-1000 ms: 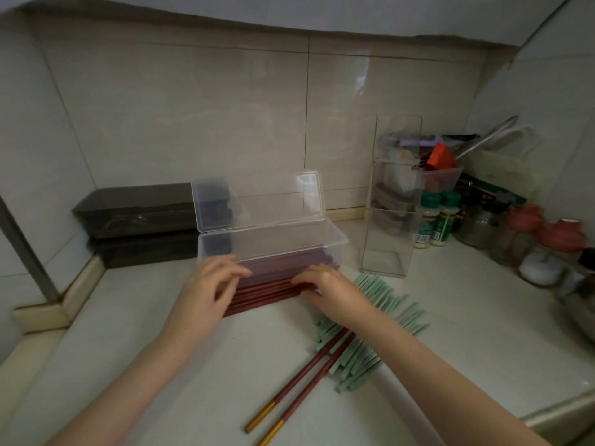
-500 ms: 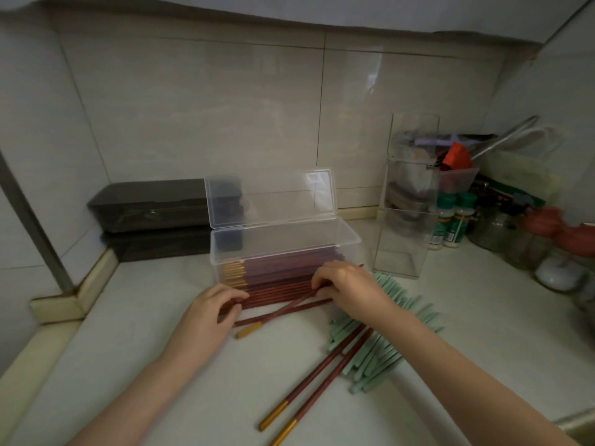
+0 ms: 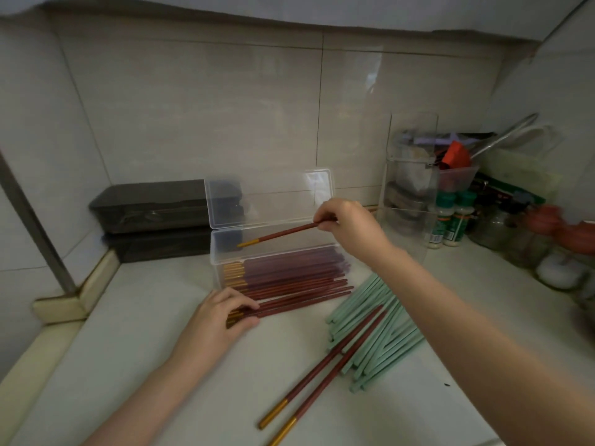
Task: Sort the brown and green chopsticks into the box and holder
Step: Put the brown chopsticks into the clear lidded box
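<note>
A clear plastic box [image 3: 222,252] with its lid [image 3: 270,197] up stands at the back of the counter and holds several brown chopsticks with gold tips. My right hand [image 3: 351,226] holds one brown chopstick [image 3: 277,235] over the open box, gold tip pointing left. My left hand [image 3: 222,313] presses on a bundle of brown chopsticks [image 3: 306,296] lying on the counter in front of the box. Two more brown chopsticks [image 3: 322,371] lie across a pile of green chopsticks [image 3: 380,329] to the right. A tall clear holder [image 3: 405,230] stands right of the box.
Two dark boxes [image 3: 151,217] are stacked at the back left against the tiled wall. Spice bottles [image 3: 450,220], jars and a tub with utensils [image 3: 457,169] crowd the back right corner. The white counter's [image 3: 145,349] front edge runs at the lower right.
My right hand has lifted one brown chopstick from the counter up over the open box. My left hand shifted slightly right onto the bundle in front of the box.
</note>
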Demonstrator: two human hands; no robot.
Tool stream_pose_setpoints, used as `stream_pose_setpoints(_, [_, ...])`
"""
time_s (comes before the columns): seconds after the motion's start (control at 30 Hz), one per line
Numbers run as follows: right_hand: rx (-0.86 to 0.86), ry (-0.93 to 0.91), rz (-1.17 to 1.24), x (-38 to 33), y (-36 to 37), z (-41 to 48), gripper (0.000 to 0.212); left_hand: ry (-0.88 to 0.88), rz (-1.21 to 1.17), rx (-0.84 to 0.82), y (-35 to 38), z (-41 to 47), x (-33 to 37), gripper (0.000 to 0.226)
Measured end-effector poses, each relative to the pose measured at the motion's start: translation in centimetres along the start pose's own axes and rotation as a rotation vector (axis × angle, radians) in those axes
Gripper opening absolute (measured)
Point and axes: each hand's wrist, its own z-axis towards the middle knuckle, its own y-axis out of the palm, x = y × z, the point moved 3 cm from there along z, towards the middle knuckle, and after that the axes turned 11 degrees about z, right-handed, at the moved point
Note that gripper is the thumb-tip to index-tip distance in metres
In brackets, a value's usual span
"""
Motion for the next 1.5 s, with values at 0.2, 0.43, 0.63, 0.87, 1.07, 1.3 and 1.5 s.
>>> stream_pose_setpoints(0.2, [-0.126,0.032,0.061,0.2,3.5,0.2,0.013,0.013,0.047,0.011,-0.2,-0.2,0.3,0.017])
stream_pose_setpoints(0.43, [0.052,-0.142,0.064,0.3,2.7,-2.9,0.014,0.180,0.338,0.113,-0.4,0.0,0.8,0.009])
stream_pose_setpoints(0.63, [-0.076,-0.196,0.098,0.8,4.9,-8.4,0.011,0.257,0.446,0.161,-0.4,0.1,1.3,0.034])
stream_pose_setpoints(0.87, [0.006,-0.247,0.130,0.7,5.3,-10.1,0.012,0.071,0.173,0.238,-3.0,0.8,1.6,0.010])
stream_pose_setpoints(1.07, [-0.157,-0.156,0.031,2.0,6.4,-8.9,0.023,-0.010,0.008,0.240,-6.2,4.7,3.2,0.017])
stream_pose_setpoints(1.3, [-0.225,-0.144,-0.043,2.1,7.1,-8.6,0.020,-0.123,-0.046,0.045,-5.4,9.3,2.9,0.015])
stream_pose_setpoints(1.5, [-0.227,-0.136,0.007,2.1,6.9,-8.8,0.018,-0.173,-0.023,-0.053,-3.4,10.6,1.8,0.014])
